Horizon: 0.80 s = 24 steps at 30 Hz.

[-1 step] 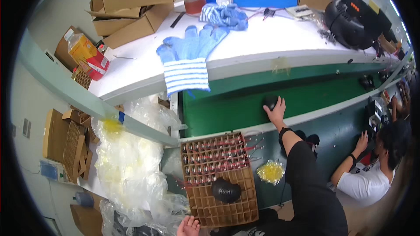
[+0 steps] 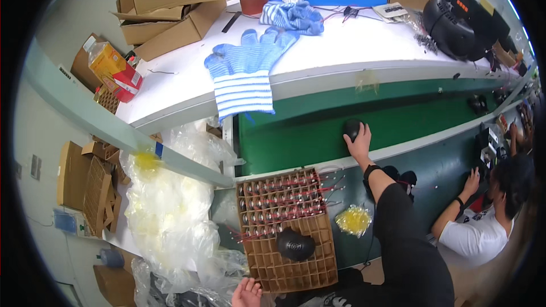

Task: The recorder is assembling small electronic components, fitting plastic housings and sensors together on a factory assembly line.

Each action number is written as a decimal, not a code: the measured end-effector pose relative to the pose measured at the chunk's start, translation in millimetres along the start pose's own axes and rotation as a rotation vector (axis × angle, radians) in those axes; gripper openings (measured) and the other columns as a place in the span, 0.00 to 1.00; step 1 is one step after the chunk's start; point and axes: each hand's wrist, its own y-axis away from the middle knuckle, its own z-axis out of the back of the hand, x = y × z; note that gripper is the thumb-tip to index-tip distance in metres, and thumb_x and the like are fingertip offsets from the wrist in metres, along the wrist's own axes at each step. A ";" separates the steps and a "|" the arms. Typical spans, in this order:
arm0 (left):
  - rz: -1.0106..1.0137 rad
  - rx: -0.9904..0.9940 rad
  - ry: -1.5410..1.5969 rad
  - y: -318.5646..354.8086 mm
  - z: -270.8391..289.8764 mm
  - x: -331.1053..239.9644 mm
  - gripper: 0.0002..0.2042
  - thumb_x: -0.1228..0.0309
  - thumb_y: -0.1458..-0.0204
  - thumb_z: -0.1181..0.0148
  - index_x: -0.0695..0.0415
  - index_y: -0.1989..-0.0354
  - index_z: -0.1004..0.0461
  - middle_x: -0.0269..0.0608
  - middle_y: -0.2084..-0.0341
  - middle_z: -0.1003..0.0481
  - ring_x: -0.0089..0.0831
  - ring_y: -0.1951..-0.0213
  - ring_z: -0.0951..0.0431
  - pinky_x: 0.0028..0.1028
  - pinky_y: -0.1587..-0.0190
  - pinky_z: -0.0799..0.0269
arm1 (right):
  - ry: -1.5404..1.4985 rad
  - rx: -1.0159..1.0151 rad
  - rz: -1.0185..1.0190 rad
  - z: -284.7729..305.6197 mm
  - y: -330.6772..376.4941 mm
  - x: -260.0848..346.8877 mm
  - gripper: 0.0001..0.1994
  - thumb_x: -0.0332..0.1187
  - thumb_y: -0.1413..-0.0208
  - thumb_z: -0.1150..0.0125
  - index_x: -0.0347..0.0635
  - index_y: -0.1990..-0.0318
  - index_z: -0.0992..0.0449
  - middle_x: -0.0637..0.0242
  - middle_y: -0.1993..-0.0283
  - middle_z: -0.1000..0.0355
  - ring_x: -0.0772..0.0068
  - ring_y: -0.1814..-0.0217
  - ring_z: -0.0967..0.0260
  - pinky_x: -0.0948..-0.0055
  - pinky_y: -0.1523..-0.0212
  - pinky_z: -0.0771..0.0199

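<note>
Our right hand [image 2: 359, 142] grips a black part [image 2: 351, 129] on the green belt [image 2: 296, 136]; our left hand [image 2: 247, 294], fingers loose, rests by the tray [image 2: 296, 267].

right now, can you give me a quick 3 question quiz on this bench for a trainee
1. True or false: the right hand rests on a black round part on the green belt.
2. What lies on the cardboard grid tray near the left hand?
A. a black round part
B. a blue glove
C. a tape roll
3. Fill in: the blue striped gloves hang over the edge of the ____ table.

Key
1. True.
2. A: a second black part sits on the tray's empty cells, below the cells filled with red-wired pieces.
3. White.
</note>
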 end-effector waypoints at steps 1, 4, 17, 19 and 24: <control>-0.007 0.031 0.010 -3.3 -3.3 0.1 0.14 0.62 0.42 0.52 0.56 0.52 0.31 0.42 0.53 0.28 0.35 0.51 0.30 0.33 0.48 0.35 | -0.126 0.061 0.154 7.2 6.8 16.1 0.32 0.37 0.58 0.32 0.34 0.46 0.38 0.43 0.44 0.39 0.42 0.42 0.42 0.55 0.42 0.41; -0.008 0.107 0.008 -16.7 -1.8 -6.1 0.15 0.63 0.43 0.51 0.57 0.52 0.30 0.43 0.56 0.26 0.37 0.53 0.27 0.36 0.49 0.33 | -0.568 0.501 0.424 73.2 47.1 83.6 0.20 0.35 0.54 0.36 0.33 0.54 0.30 0.49 0.51 0.32 0.48 0.46 0.37 0.59 0.44 0.37; 0.025 0.251 -0.030 -54.8 -17.2 -25.8 0.11 0.65 0.42 0.53 0.56 0.57 0.29 0.39 0.60 0.26 0.35 0.60 0.27 0.32 0.55 0.32 | -0.274 1.086 0.496 213.1 256.7 147.2 0.50 0.50 0.62 0.30 0.44 0.34 0.53 0.46 0.40 0.45 0.44 0.39 0.43 0.51 0.41 0.42; -0.048 0.289 -0.166 -58.5 -8.9 -30.1 0.15 0.63 0.41 0.54 0.57 0.49 0.34 0.40 0.54 0.29 0.35 0.55 0.29 0.32 0.51 0.33 | -0.622 1.132 0.173 227.9 252.9 153.3 0.42 0.47 0.53 0.35 0.41 0.35 0.51 0.48 0.40 0.41 0.54 0.39 0.39 0.54 0.42 0.38; -0.231 0.524 -0.276 -49.7 -23.2 -8.9 0.34 0.53 0.49 0.42 0.58 0.38 0.46 0.41 0.45 0.36 0.37 0.47 0.33 0.34 0.43 0.37 | -1.665 1.791 -0.979 261.8 251.1 181.7 0.30 0.47 0.39 0.55 0.37 0.36 0.47 0.53 0.39 0.39 0.57 0.37 0.40 0.55 0.37 0.42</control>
